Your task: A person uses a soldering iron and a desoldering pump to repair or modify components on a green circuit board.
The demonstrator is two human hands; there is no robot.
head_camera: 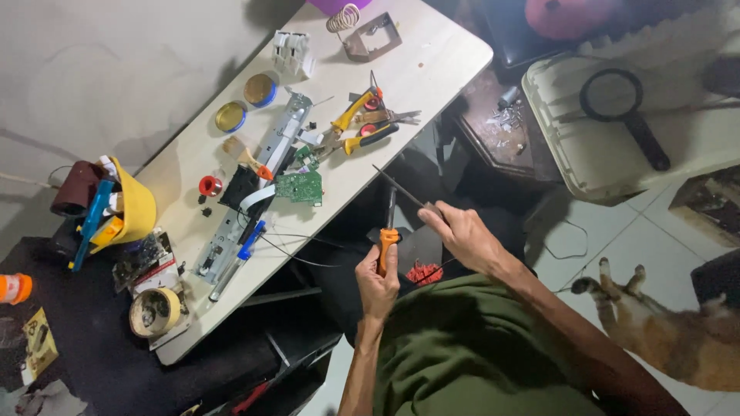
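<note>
Screwdriver: orange handle, upright, above the lap, just off the table edge.
Left hand: fingers wrapped tight around the handle.
Right hand: pinches a thin dark rod, angled up-left.
Table: pliers, green circuit board.

A long, light wooden table holds lots of small things. On it lie a green circuit board, a long grey metal strip, yellow-handled pliers, two round tins, a white plastic block, a coil of wire and a small red ring. A roll of tape sits near the table's end. On the tiled floor lies a cat
</note>
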